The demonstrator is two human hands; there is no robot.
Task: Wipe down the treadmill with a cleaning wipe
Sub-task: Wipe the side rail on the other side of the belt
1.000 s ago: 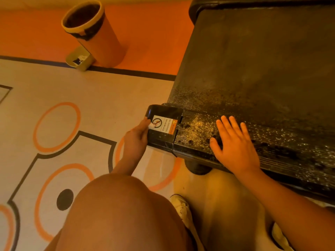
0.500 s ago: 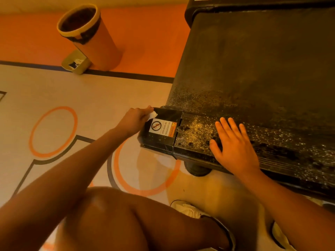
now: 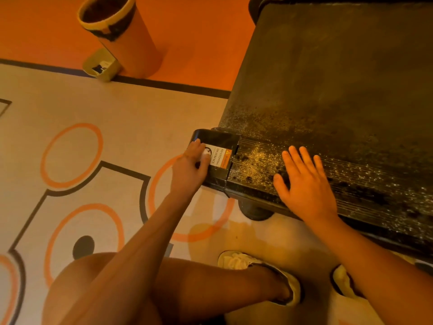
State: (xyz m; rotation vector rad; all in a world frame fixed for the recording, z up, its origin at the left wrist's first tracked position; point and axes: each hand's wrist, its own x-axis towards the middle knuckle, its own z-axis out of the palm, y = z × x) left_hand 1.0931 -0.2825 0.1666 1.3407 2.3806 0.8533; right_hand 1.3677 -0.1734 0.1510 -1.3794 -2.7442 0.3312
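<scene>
Clearly, the grip of the left hand (image 3: 189,168) is closed: the fingers are curled over a small white cleaning wipe (image 3: 206,154) and press it on the black end cap (image 3: 221,139) at the near left corner of the treadmill (image 3: 339,78). The wipe covers the left part of the warning label (image 3: 220,158), and only a small piece of it shows between the fingers. From this grip the dirty part lies to the right. The ribbed rear strip (image 3: 255,160), covered with pale grit and some dark spots, runs with its long axis from the cap along the near edge of the treadmill toward the right. The right hand (image 3: 304,184) lies flat on this strip with straight, spread fingers and holds nothing; I think it only supports the crouching body. The left hand is the nearer one to the cap, so I judge that the corner is the step in work. A stroke to the right would meet the right hand, which must then lift away. Behind the strip the wide dark belt goes to the far edge of the treadmill. On the patterned floor (image 3: 117,109), well apart to the far left, stands an orange bin (image 3: 121,31), and a pale shoe (image 3: 236,260) is near the round foot (image 3: 256,211) of the treadmill.
</scene>
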